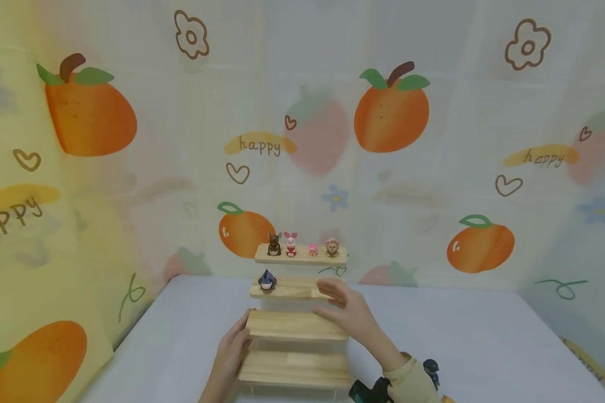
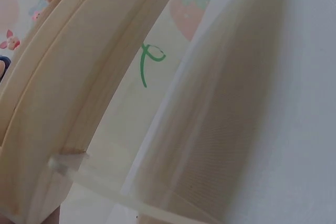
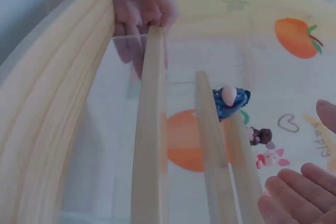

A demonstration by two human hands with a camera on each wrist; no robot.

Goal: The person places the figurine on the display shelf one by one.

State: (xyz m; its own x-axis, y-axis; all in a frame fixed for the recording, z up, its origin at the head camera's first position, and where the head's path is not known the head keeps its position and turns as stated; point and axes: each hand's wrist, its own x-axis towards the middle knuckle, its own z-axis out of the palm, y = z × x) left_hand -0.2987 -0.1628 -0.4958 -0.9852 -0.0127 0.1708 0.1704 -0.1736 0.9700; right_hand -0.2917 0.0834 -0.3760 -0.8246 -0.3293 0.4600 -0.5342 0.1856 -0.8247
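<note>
A pale cloth (image 1: 312,39) hangs behind the white bench (image 1: 459,330). Its pictures are big oranges (image 1: 391,115) with green leaves (image 1: 413,83), faded pink strawberries (image 1: 317,137), little brown hearts (image 1: 238,173), blue flowers (image 1: 336,198), and the word "happy" (image 1: 260,146) on a yellow smudge (image 1: 287,145).

The right hand (image 1: 352,314) hides one end of a shelf (image 1: 292,287). A sleeve (image 1: 410,382) covers part of a dark thing (image 1: 364,393), and the bottom edge cuts it, so I can't tell what it is. At far left, a word (image 1: 15,214) loses its start.
</note>
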